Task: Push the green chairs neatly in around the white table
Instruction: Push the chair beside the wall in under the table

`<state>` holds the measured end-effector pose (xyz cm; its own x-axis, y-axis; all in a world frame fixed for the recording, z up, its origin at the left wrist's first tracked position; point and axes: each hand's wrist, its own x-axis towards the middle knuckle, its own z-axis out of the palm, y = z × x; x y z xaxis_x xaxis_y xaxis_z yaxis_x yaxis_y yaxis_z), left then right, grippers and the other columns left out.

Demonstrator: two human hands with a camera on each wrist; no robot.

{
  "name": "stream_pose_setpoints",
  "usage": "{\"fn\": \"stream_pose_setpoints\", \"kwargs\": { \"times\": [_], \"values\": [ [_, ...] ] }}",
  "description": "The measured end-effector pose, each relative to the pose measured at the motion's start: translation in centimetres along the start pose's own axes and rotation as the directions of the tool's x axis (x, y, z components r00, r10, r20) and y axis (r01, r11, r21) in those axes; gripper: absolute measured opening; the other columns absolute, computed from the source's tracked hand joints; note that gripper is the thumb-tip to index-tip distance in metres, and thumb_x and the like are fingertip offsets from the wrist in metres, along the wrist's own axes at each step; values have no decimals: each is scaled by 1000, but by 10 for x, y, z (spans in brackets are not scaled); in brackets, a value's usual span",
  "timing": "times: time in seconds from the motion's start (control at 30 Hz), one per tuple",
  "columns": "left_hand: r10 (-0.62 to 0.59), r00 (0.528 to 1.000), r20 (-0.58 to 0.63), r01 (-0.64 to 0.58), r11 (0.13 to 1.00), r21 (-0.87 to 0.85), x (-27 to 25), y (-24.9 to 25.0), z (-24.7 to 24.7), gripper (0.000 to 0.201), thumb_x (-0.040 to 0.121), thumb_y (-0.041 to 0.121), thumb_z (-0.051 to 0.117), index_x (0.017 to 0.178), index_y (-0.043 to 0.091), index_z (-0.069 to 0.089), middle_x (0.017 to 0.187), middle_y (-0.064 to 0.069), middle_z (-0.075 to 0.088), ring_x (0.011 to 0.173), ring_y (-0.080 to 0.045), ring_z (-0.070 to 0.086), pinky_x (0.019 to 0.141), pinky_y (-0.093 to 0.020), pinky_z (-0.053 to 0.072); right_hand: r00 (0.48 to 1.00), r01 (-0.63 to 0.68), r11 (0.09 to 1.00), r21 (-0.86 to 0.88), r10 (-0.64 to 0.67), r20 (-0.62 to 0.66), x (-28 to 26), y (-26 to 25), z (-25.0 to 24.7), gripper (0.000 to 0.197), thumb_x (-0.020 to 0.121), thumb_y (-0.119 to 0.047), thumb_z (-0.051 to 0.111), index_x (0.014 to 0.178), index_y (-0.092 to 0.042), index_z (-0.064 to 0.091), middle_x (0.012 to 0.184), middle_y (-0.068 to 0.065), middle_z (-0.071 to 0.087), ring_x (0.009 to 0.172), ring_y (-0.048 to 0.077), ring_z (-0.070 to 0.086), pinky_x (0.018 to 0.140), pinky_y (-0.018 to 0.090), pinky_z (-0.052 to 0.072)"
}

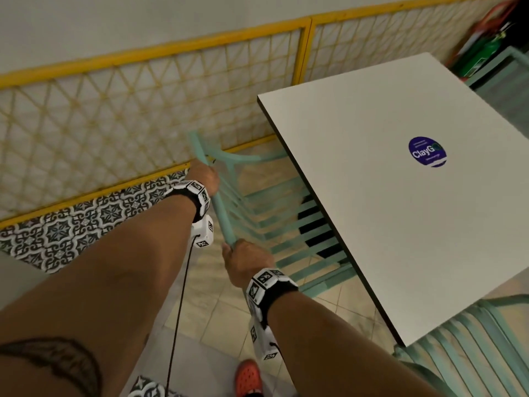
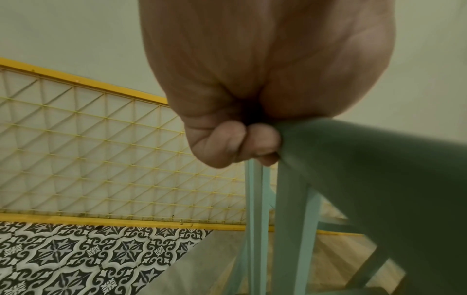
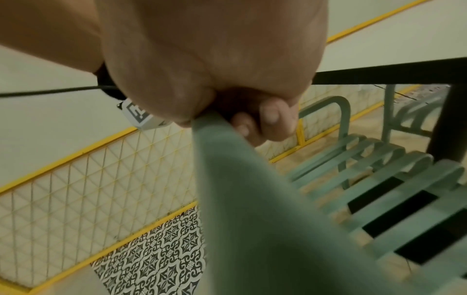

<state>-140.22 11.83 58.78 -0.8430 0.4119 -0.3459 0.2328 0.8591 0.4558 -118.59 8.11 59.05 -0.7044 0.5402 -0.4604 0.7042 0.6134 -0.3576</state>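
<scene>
A green slatted chair (image 1: 282, 224) stands at the left side of the white table (image 1: 386, 210), its seat partly under the tabletop edge. My left hand (image 1: 206, 174) grips the far end of the chair's top rail (image 1: 221, 213). My right hand (image 1: 246, 257) grips the near end of the same rail. In the left wrist view the fingers (image 2: 227, 143) curl round the rail (image 2: 366, 169). In the right wrist view the fingers (image 3: 267, 119) wrap the rail (image 3: 240, 189), with the seat slats (image 3: 379, 175) reaching under the table's dark edge (image 3: 379, 72).
A yellow lattice fence (image 1: 114, 110) runs close behind the chair along the wall. A second green chair (image 1: 472, 339) sits at the table's near side and a third (image 1: 509, 87) at the far right. Patterned tiles (image 1: 71, 227) lie at the left. My orange shoe (image 1: 247, 376) is below.
</scene>
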Motion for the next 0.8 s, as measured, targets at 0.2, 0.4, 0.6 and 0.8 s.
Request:
{"fn": "stream_pose_setpoints", "kwargs": {
  "times": [0.2,0.4,0.6,0.8],
  "values": [
    [72,997,-3,-71,989,127,-18,0,-2,41,101,18,42,125,-13,50,125,-31,57,116,-45,55,98,-49,46,1000,-6,1000,1,6,25,-10,6,-2,53,101,-55,26,108,-12,56,103,10,68,91,33,65,75,39,49],
    [41,999,31,-43,996,78,0,0,1,40,102,20,41,126,-12,48,124,-30,56,112,-44,58,94,-49,49,1000,-1,999,34,0,4,-1,0,-5,50,101,-54,29,107,-12,57,104,11,68,93,34,65,69,36,41],
    [-91,995,32,95,986,-136,4,-1,0,51,101,36,43,134,-1,34,106,-18,61,66,-26,56,51,-34,46,998,-49,998,37,48,32,-5,-1,-10,52,100,-57,27,109,-13,55,104,9,68,86,30,63,71,37,44],
    [7,1000,-18,-8,998,-62,-31,-8,-11,88,78,81,35,135,14,34,124,-15,57,102,-37,62,87,-51,54,957,-138,872,470,-5,291,-20,48,-38,97,77,-90,32,146,-22,37,149,4,47,131,26,50,109,48,37]
  ]
}}
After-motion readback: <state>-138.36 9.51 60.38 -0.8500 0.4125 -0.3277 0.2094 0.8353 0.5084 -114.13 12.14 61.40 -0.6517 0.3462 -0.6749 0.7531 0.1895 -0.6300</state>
